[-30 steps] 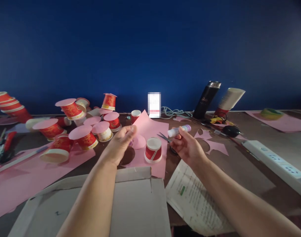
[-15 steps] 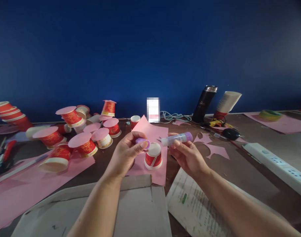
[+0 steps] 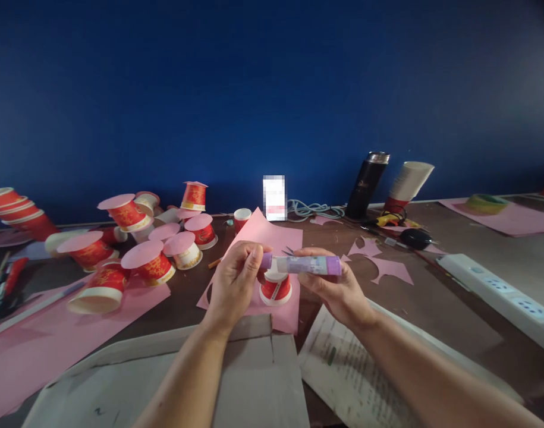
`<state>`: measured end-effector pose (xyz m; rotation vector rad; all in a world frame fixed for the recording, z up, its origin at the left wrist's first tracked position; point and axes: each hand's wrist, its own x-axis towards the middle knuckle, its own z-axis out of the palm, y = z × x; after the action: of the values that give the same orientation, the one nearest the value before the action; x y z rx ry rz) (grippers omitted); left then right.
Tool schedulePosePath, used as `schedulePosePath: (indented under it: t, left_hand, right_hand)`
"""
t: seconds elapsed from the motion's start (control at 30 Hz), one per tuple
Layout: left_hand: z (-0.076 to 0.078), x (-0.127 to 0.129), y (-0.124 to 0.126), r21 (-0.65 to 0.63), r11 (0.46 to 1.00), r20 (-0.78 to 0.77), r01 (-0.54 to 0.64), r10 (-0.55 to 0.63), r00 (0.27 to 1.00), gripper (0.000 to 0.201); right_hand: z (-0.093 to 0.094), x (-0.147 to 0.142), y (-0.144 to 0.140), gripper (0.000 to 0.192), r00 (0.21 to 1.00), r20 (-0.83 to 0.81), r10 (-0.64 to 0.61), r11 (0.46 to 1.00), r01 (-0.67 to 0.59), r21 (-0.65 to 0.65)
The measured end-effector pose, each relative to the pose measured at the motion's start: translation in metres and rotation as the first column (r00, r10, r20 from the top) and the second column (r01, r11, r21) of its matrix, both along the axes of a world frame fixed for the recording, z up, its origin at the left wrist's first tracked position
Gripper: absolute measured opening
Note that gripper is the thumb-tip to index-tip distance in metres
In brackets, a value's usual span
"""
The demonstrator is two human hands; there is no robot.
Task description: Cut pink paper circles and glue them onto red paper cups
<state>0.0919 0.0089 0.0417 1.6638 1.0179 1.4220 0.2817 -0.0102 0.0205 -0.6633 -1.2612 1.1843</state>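
Between the thumb and fingers of my left hand (image 3: 236, 279) is a purple cap (image 3: 266, 260). My right hand (image 3: 338, 294) is closed around a glue stick (image 3: 310, 265) with a clear barrel and purple base, its white end pointing at the cap. Cap and glue stick are nearly in line, with a small gap or light contact that I cannot tell apart. Below them a red paper cup (image 3: 275, 291) stands upside down on a pink sheet (image 3: 283, 238). The blades of what look like scissors (image 3: 288, 251) show behind the glue stick.
To the left stand several red cups topped with pink paper discs (image 3: 149, 254). Grey cardboard (image 3: 254, 380) and a printed sheet (image 3: 343, 368) lie in front. A black flask (image 3: 367, 184), a black mouse (image 3: 415, 238) and a power strip (image 3: 503, 297) are at the right.
My hands have come closer together. The cap has turned toward the glue stick's white end, and the glue stick has levelled and shifted slightly left and down.
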Motion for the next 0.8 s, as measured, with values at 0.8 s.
schedulePosePath:
  t: [0.8]
  left_hand:
    - [0.009,0.001,-0.012,0.043,0.987,-0.044,0.154,-0.152,0.987,0.024]
  right_hand:
    - [-0.003,0.0,-0.002,0.03,0.999,-0.001,-0.048,0.997,0.048,-0.053]
